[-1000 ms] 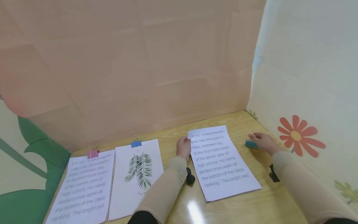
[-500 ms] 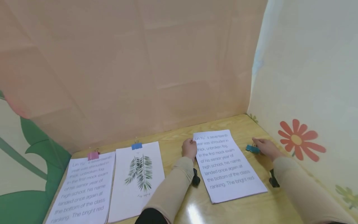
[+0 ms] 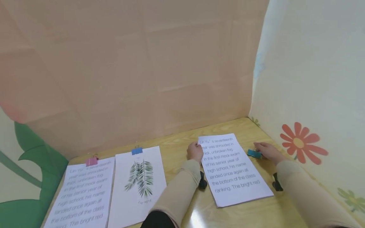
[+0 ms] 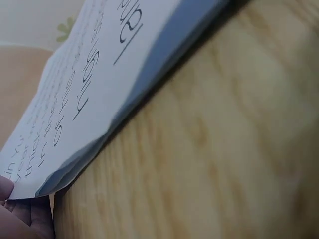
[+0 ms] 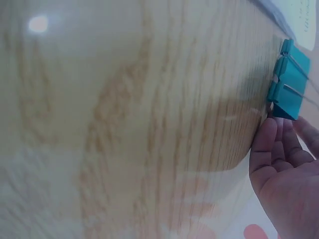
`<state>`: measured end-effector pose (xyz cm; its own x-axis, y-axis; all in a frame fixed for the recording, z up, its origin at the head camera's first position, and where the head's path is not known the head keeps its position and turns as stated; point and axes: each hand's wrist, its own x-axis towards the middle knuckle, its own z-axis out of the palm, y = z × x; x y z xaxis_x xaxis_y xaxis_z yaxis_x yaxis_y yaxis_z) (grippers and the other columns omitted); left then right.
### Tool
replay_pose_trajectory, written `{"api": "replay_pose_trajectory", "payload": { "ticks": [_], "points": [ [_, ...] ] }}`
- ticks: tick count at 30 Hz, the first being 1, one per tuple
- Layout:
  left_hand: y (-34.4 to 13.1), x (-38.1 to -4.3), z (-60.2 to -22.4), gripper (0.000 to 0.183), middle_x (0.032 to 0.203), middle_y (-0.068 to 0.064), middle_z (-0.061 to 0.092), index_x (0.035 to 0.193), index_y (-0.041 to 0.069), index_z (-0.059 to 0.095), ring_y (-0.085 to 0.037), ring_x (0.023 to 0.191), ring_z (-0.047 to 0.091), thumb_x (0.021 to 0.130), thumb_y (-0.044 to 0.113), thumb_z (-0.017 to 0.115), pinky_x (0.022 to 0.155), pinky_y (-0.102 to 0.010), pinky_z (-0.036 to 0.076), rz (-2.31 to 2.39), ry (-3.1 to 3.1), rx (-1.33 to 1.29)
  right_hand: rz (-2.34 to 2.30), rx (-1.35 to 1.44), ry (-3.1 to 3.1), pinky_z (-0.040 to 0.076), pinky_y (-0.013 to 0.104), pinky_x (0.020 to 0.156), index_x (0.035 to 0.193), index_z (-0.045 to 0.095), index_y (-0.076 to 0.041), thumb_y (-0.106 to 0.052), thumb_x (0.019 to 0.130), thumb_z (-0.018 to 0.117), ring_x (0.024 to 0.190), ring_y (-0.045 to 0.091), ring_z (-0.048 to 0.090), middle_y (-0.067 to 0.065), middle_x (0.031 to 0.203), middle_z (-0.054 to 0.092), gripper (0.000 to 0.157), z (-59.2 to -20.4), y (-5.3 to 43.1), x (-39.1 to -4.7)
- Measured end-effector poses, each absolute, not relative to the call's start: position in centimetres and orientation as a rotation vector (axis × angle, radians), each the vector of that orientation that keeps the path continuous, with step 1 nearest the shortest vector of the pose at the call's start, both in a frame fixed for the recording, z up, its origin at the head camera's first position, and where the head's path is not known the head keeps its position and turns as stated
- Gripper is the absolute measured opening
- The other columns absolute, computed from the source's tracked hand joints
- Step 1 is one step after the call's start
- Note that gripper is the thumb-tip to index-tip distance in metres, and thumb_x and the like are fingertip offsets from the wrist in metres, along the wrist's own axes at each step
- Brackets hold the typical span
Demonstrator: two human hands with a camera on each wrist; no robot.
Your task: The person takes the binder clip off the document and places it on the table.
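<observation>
At the upper left corner of a stack of printed sheets (image 3: 231, 171), my left hand (image 3: 195, 152) pinches the paper. In the left wrist view the thumb (image 4: 5, 188) lies on top with fingers beneath, and the lower sheets' edges fan slightly apart. To the right of the stack, my right hand (image 3: 268, 151) pinches a teal binder clip (image 3: 254, 154) by its end. The right wrist view shows the binder clip (image 5: 291, 82) low over the wood, its wire handles pointing away from the table. My right fingertips (image 5: 269, 128) meet its near end.
Two more stacks lie at the left: a text stack (image 3: 81, 193) with a pink binder clip (image 3: 91, 161), and a leaf-picture stack (image 3: 122, 190) with a blue binder clip (image 3: 137, 150). A pinkish backdrop (image 3: 142, 79) and a flowered wall (image 3: 313, 79) bound the wooden table (image 3: 256, 215).
My left hand and the printed stack have shifted a little to the right. The right hand's fingers have gone from above the teal binder clip to its right end.
</observation>
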<state>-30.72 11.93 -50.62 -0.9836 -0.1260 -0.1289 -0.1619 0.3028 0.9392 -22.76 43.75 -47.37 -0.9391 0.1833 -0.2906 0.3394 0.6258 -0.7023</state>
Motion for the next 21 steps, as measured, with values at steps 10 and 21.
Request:
{"api": "replay_pose_trajectory", "payload": {
  "ticks": [10, 21],
  "points": [
    [11.8, -30.9, -50.2, 0.030, 0.108, -0.011, 0.073, 0.127, 0.001, 0.068, -0.026, 0.097, 0.068, 0.102, 0.013, 0.058, 0.093, -0.043, 0.052, 1.896, 2.465, -0.190, -1.308, 0.406, 2.677, 0.048, 0.035, 0.080, 0.143, 0.036, 0.019, -0.044, 0.112, 0.033, 0.094, 0.029, 0.055, 0.033, 0.124, 0.052, 0.070, -48.2, 43.4, -22.7],
    [8.7, -31.7, -49.3, 0.034, 0.116, -0.019, 0.071, 0.131, -0.006, 0.060, -0.036, 0.111, 0.067, 0.099, 0.007, 0.057, 0.099, -0.043, 0.052, 1.873, 2.610, -0.021, -1.488, 0.372, 2.723, 0.026, 0.070, 0.113, 0.157, 0.012, 0.015, -0.050, 0.111, 0.028, 0.142, 0.060, 0.023, 0.043, 0.157, 0.020, 0.081, -46.0, 42.9, -22.5]
  ]
}}
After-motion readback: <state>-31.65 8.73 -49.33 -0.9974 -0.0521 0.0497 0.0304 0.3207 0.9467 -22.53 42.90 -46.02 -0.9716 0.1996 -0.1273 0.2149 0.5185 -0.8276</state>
